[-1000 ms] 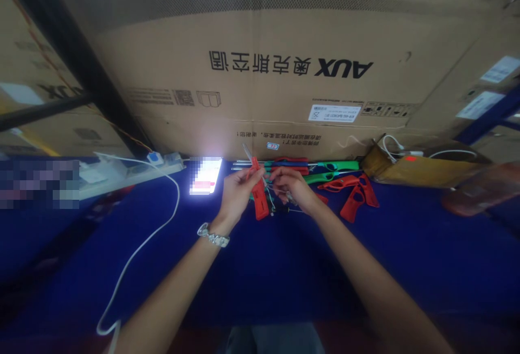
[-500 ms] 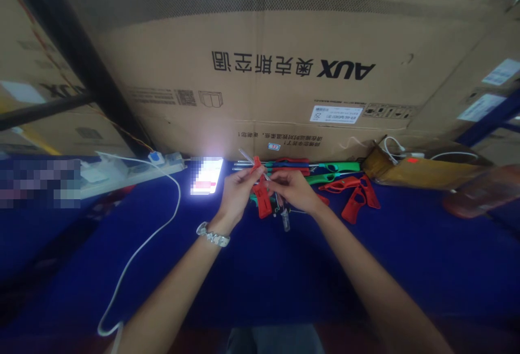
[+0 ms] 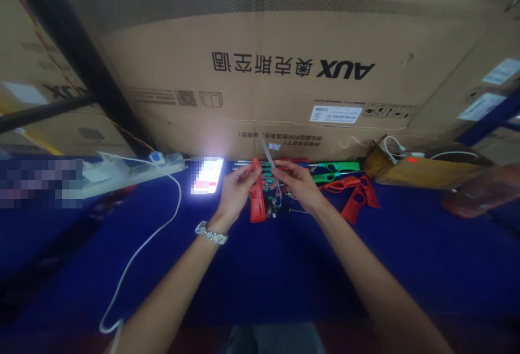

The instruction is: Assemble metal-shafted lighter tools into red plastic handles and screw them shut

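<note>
"Red plastic in the left hand (image 3: 238, 186), is it?"

"Yes; a red handle shell (image 3: 257, 202), gripped near its top with the fingers curled shut on it, its long end hanging down toward the blue surface (image 3: 284, 267); held upright like that, I'd say, so its open side faces the other hand."

"And the right hand (image 3: 300, 181)?"

"Pinched shut on a thin metal tube (image 3: 267, 151), which tilts up and away toward the cardboard box (image 3: 260, 29); the lower end of the tube sits just beside the top of the shell. The two hands are close together, nearly touching, raised a little above the surface. Fine wires (image 3: 277, 200) dangle between them; whether they run into the shell or only hang beside it I cannot tell."

"What lies about?"

"Loose red shells (image 3: 357, 194) to the right, near the right hand. Behind the hands, green-handled pieces (image 3: 339, 166) with long tubes lie in a row against the foot of the box, probably so that they cannot roll. A lit phone (image 3: 207, 175) lies left of the hands, with a power strip (image 3: 130, 170) farther left; a white cable (image 3: 138, 254) loops from it toward the person. There is a watch (image 3: 211, 233) on the left wrist."
</note>
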`<action>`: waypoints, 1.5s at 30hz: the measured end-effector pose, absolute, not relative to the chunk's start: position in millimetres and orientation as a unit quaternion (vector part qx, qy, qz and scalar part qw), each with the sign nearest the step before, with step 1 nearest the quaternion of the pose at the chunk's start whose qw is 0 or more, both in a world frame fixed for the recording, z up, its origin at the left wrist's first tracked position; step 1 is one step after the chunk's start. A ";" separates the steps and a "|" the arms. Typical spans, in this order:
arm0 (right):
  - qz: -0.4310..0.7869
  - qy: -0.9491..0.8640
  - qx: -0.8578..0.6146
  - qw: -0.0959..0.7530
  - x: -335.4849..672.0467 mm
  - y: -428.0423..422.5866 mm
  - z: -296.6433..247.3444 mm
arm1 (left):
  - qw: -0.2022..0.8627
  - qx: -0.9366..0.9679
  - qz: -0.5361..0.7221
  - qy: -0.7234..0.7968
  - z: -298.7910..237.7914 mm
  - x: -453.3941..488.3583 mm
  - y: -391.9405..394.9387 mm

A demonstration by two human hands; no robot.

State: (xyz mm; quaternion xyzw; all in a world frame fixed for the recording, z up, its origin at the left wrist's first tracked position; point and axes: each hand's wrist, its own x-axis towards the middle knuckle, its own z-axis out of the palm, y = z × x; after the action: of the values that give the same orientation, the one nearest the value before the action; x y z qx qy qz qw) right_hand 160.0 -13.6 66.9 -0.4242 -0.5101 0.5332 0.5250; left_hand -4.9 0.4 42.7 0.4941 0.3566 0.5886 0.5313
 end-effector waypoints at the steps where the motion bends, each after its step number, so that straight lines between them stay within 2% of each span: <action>1: 0.532 -0.511 -0.423 0.526 160.0 -14.0 68.5 | 0.527 0.507 0.581 0.357 41.4 -5.2 1.0; 14: 0.590 -0.486 -0.426 0.485 159.9 -20.9 76.9 | 0.561 0.546 0.524 0.334 42.8 -4.9 -2.7; 20: 0.546 -0.504 -0.422 0.519 155.2 -22.0 77.4 | 0.519 0.586 0.513 0.350 43.2 -5.9 -2.0; 28: 0.521 -0.536 -0.422 0.513 153.7 -16.8 73.4 | 0.591 0.577 0.478 0.298 48.8 -5.6 -8.1; 35: 0.451 -0.575 -0.416 0.541 157.8 -14.9 70.9 | 0.597 0.571 0.469 0.311 46.7 -9.2 -5.0; 45: 0.435 -0.578 -0.442 0.531 161.1 -10.6 72.0 | 0.584 0.600 0.448 0.314 45.3 -9.2 -6.3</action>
State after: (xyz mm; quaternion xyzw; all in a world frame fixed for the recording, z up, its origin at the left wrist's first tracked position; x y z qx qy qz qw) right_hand 161.1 -10.6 72.0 -0.4423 -0.5778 0.4346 0.5307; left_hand -9.2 -6.3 45.3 0.5999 0.3144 0.4481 0.5835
